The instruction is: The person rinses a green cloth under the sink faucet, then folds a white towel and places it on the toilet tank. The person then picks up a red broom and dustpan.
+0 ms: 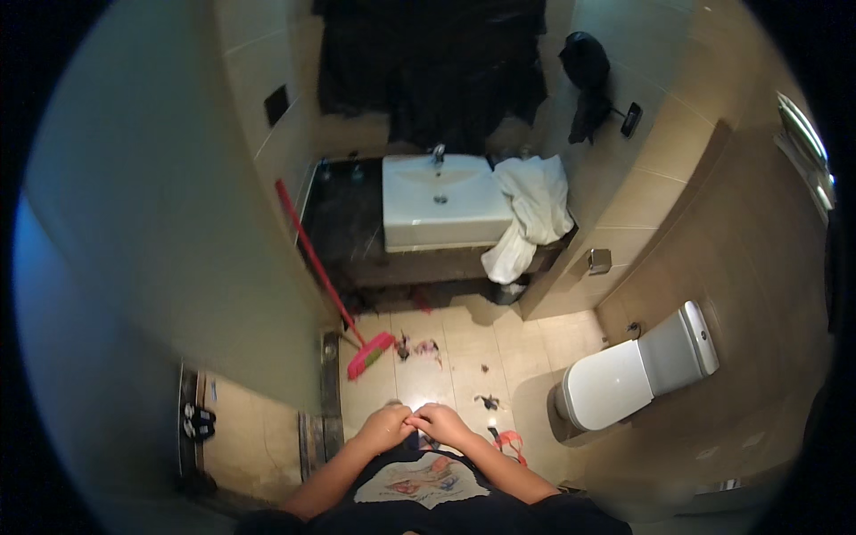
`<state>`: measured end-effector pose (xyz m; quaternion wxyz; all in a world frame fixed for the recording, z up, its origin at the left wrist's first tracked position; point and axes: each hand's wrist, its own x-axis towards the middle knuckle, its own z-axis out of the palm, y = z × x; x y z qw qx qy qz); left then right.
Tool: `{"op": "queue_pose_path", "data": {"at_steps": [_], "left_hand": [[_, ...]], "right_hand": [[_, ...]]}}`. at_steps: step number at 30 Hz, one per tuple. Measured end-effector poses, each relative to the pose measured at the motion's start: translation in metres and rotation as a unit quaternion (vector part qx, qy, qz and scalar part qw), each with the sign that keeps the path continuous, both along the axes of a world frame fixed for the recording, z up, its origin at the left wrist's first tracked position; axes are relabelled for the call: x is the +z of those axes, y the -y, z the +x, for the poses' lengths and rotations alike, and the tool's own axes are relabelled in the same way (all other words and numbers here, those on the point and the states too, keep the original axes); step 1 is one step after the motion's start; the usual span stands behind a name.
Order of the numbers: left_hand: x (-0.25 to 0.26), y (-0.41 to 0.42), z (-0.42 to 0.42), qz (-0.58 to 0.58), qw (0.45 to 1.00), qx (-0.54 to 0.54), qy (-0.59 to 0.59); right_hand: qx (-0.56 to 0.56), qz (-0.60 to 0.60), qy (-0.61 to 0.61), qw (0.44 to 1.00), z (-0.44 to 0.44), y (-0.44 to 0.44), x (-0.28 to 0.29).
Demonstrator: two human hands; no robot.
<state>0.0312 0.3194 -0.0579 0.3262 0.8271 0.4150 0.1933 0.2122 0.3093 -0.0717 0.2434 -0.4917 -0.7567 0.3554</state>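
My left hand [390, 426] and my right hand [439, 424] meet in front of my shirt, fingers curled and fingertips touching. Whether anything small is pinched between them cannot be made out. Beyond them on the tiled floor, a broom with a pink head [370, 356] leans its red handle [314, 257] toward the dark counter. Beside the bristles lie dark and pinkish scraps [426, 348]. Nearer to my right hand are a small dark scrap [489, 402] and a loop of red strap-like material [512, 445].
A white washbasin [441, 214] sits on the dark counter [341, 227], with white cloth [535, 200] draped at its right. Below stands a small bin [510, 291]. At right is a toilet [608, 388] with its lid down. Frosted glass [167, 234] bounds the left side.
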Motion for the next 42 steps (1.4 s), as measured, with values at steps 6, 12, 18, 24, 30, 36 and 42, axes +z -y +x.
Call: {"op": "queue_pose_path", "data": {"at_steps": [6, 12, 18, 24, 30, 36, 42], "left_hand": [[0.021, -0.145, 0.012, -0.009, 0.999, -0.047, -0.009], [0.044, -0.255, 0.07, 0.012, 0.985, -0.166, 0.049], [0.027, -0.345, 0.161, -0.018, 0.976, -0.195, 0.097], [0.034, -0.421, 0.25, -0.08, 0.985, -0.122, 0.097], [0.033, -0.474, 0.325, -0.191, 0.974, -0.049, 0.109], [-0.007, -0.544, 0.379, -0.174, 0.975, 0.024, 0.136], [-0.017, -0.622, 0.432, -0.406, 0.887, 0.152, 0.158]], "right_hand": [[-0.087, 0.02, -0.006, 0.996, 0.007, -0.115, 0.027], [-0.205, -0.011, -0.099, 0.974, 0.057, -0.188, 0.046], [-0.352, -0.068, -0.19, 0.914, 0.161, -0.26, 0.023], [-0.426, 0.237, -0.026, 0.873, 0.285, -0.383, 0.008], [-0.49, 0.116, 0.167, 0.847, 0.345, -0.474, -0.025], [-0.482, -0.029, 0.153, 0.862, 0.366, -0.515, -0.041], [-0.478, 0.083, 0.053, 0.873, 0.404, -0.524, -0.024]]}}
